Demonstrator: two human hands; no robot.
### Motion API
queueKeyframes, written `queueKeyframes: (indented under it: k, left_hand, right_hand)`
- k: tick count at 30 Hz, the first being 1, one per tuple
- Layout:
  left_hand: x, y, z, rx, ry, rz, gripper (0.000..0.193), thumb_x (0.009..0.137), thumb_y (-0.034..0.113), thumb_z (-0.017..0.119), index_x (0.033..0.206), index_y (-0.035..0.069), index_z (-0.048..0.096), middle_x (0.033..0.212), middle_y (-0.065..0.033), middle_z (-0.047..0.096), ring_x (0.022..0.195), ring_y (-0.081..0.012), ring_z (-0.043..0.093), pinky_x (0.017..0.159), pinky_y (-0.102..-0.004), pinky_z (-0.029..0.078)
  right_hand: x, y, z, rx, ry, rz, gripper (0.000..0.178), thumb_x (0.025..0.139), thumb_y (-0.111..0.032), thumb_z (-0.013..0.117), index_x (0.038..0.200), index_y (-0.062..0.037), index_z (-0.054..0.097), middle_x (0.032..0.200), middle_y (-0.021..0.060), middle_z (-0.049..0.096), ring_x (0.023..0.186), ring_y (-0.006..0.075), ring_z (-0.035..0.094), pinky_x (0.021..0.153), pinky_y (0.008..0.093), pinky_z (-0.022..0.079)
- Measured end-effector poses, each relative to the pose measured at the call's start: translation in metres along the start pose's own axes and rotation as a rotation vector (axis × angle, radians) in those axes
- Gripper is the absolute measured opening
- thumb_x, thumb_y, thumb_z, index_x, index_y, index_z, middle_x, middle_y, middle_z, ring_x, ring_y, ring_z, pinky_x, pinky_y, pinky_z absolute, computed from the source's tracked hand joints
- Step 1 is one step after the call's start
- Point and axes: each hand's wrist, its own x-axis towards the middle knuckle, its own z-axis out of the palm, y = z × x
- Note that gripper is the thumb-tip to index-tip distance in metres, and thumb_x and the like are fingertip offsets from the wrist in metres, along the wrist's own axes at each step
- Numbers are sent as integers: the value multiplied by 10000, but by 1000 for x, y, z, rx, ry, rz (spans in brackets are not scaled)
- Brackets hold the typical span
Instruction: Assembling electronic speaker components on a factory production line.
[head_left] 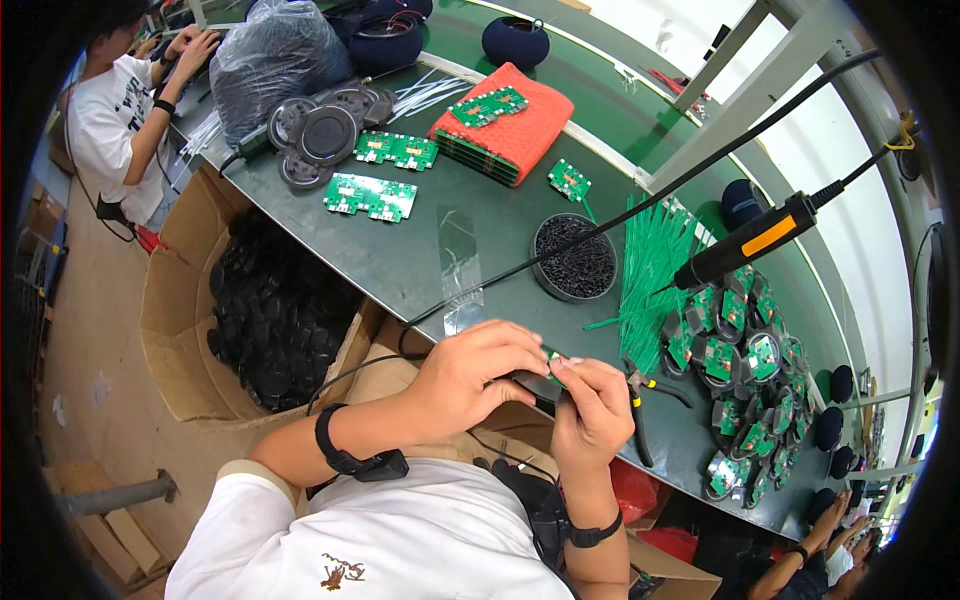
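Note:
My left hand (487, 368) curls around a dark plastic part (532, 384), mostly hidden by the fingers, close in front of my body. Beside it, thumb and fingers of my right hand (595, 408) pinch a small green circuit board (551, 362) against that part. Just right of my right hand lie pliers (640, 410) with black and yellow handles, at the table's edge. A round tub of small black pieces (577, 262) stands beyond my hands. Next to it is a bundle of green strips (652, 275).
An electric screwdriver (750, 240) hangs at the right on its cable. Below it are piled black round parts with boards (745, 400). Green boards (370, 197) and a red foam stack (520, 115) lie farther back. A cardboard box (180, 330) of black parts stands left; a co-worker (120, 130) sits beyond.

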Motion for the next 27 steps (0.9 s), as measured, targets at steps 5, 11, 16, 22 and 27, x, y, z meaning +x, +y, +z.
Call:
queueKeyframes:
  k: [5,11,16,22,27]
  left_hand:
    - [-20,-18,6,427,-60,127,286,735,102,810,1006,47,733,1139,-85,683,1053,-309,662,887,-399,562]
    - [-10,11,-2,513,-223,105,517,663,348,828,1086,73,714,1147,-81,679,1076,-307,655,889,-390,559]
    - [-6,14,0,561,-261,72,550,647,380,833,1092,77,719,1148,-81,676,1091,-305,655,898,-384,559]
    - [-8,9,3,594,-261,71,564,627,382,846,1087,78,726,1142,-78,672,1088,-301,658,903,-388,563]
    - [-6,9,3,570,-287,48,579,612,379,863,1080,66,725,1145,-93,669,1087,-314,660,903,-406,570]
  right_hand:
    - [-4,-5,-17,-110,-264,-13,518,678,62,737,1180,-60,706,1199,123,630,1087,332,612,923,418,503]
    - [-1,3,-25,12,-184,218,328,769,-44,791,1084,-24,703,1079,139,658,990,316,625,873,385,499]
    - [3,14,-8,-66,-124,230,280,763,-110,835,961,-28,656,955,118,643,890,309,600,775,391,490]
    - [3,17,-10,3,-148,294,322,740,-123,850,965,-31,640,939,115,639,867,306,593,759,395,488]
    - [5,19,-12,62,-191,289,332,735,-117,846,987,-29,648,955,109,646,856,309,602,747,401,491]
